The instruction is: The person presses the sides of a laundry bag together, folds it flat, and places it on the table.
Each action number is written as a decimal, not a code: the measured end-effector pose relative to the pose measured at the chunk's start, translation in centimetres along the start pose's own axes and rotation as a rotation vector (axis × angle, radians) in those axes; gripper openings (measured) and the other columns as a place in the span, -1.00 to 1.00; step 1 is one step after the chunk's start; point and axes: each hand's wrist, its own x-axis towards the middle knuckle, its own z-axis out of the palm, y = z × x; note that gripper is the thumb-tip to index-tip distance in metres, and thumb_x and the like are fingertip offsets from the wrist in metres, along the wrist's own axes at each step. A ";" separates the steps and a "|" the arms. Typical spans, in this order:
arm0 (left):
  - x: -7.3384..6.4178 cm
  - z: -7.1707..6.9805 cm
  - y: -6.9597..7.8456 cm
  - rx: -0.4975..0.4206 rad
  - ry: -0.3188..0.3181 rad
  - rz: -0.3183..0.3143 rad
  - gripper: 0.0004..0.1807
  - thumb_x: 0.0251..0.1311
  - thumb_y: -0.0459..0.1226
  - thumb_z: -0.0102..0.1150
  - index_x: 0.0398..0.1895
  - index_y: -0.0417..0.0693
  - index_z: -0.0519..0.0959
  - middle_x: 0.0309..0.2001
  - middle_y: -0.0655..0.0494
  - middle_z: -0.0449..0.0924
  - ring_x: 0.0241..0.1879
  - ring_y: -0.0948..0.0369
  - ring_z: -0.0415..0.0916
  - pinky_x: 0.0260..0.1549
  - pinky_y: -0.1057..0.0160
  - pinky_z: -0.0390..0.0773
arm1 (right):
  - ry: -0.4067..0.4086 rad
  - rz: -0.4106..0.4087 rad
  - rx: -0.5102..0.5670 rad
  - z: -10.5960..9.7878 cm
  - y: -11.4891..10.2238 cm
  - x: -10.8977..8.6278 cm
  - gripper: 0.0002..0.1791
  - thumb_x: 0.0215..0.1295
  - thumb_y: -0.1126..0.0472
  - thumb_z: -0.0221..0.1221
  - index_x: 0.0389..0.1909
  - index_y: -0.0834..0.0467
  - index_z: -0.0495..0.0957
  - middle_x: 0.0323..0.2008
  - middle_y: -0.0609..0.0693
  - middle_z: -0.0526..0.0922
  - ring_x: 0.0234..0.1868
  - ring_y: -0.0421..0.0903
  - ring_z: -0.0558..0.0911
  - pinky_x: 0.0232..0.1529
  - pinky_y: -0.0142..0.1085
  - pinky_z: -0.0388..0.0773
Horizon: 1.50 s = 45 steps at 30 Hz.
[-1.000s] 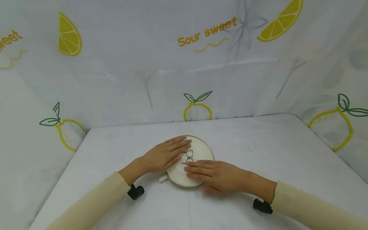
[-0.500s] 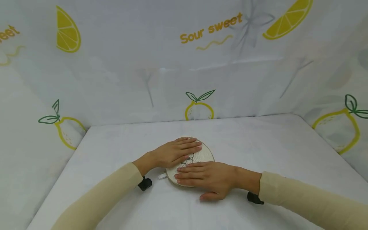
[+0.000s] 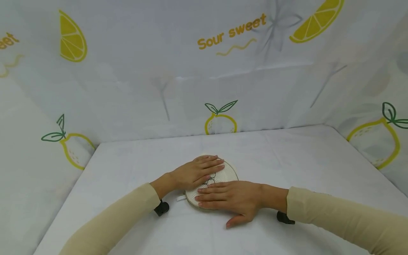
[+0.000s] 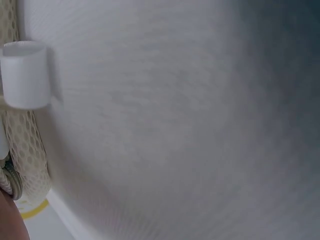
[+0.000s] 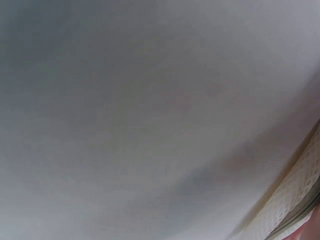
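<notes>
A round, cream-white mesh laundry bag (image 3: pixel 228 174) lies on the white-covered table, with a dark line drawing partly hidden under the hands. My left hand (image 3: pixel 197 174) rests on its upper left, fingers straight and pointing right. Across its lower right lies my right hand (image 3: pixel 232 198), fingers extended to the left and thumb spread off the bag's lower edge. A white fabric loop (image 4: pixel 26 75) sticks out from the left side. The left wrist view shows the honeycomb mesh wall and a zipper (image 4: pixel 12 177); in the right wrist view the zipped rim (image 5: pixel 295 200) appears at the lower right corner.
White cloth covers the tabletop (image 3: pixel 143 159). A white curtain (image 3: pixel 134 71) printed with lemons and lettering stands behind and along both sides. Black wrist cameras sit under the left wrist (image 3: pixel 162 208) and right wrist (image 3: pixel 285 217).
My left hand has slid right, further over the bag. My right hand has shifted slightly left, and its thumb has spread outward. Over the last half second both hands stay nearly still.
</notes>
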 end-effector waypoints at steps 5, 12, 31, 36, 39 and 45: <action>0.0 0.1 0.2 -0.009 -0.027 -0.018 -0.45 0.50 -0.19 -0.40 0.50 -0.10 0.03 0.49 0.00 -0.04 0.46 0.05 -0.19 0.37 0.04 -0.16 | -0.011 -0.004 0.014 0.3 0.1 -0.1 -0.11 0.37 -0.24 -0.07 0.51 0.16 -0.13 0.51 0.05 -0.15 0.48 -0.08 -0.11 0.40 -0.16 -0.11; -0.1 0.0 0.1 -0.011 -0.036 -0.011 -0.46 0.50 -0.19 -0.39 0.49 -0.10 0.04 0.48 0.00 -0.02 0.46 0.05 -0.17 0.37 0.04 -0.14 | -0.019 0.015 0.026 0.5 0.0 0.0 -0.10 0.37 -0.26 -0.08 0.51 0.15 -0.17 0.51 0.02 -0.19 0.48 -0.09 -0.13 0.41 -0.17 -0.14; -0.5 0.7 0.0 -0.098 -0.029 -0.015 -0.47 0.49 -0.21 -0.35 0.49 -0.08 0.07 0.47 0.02 0.03 0.46 0.06 -0.14 0.37 0.05 -0.14 | -0.003 0.022 0.058 1.0 -0.1 0.5 -0.18 0.42 -0.17 -0.09 0.51 0.14 -0.13 0.51 0.06 -0.17 0.48 -0.07 -0.11 0.40 -0.16 -0.10; -0.3 0.8 -0.2 -0.092 -0.036 -0.014 -0.47 0.50 -0.21 -0.35 0.49 -0.08 0.07 0.47 0.03 0.02 0.46 0.06 -0.14 0.37 0.05 -0.14 | 0.008 0.024 0.061 1.1 -0.1 0.3 -0.22 0.44 -0.17 -0.14 0.51 0.14 -0.11 0.50 0.07 -0.14 0.48 -0.06 -0.10 0.40 -0.17 -0.08; -0.2 0.8 -0.3 -0.083 -0.048 -0.014 -0.46 0.49 -0.20 -0.35 0.49 -0.08 0.06 0.48 0.03 0.01 0.46 0.07 -0.16 0.37 0.06 -0.13 | 0.007 0.020 0.063 1.2 0.0 0.3 -0.23 0.45 -0.17 -0.16 0.51 0.14 -0.11 0.51 0.07 -0.15 0.48 -0.06 -0.10 0.40 -0.17 -0.09; 0.0 0.7 -0.5 -0.054 -0.041 -0.011 -0.46 0.49 -0.20 -0.35 0.49 -0.10 0.07 0.48 0.02 0.01 0.46 0.07 -0.15 0.37 0.06 -0.12 | 0.017 0.013 0.037 1.1 0.3 0.2 -0.23 0.45 -0.15 -0.16 0.51 0.16 -0.10 0.50 0.09 -0.14 0.48 -0.04 -0.09 0.40 -0.16 -0.07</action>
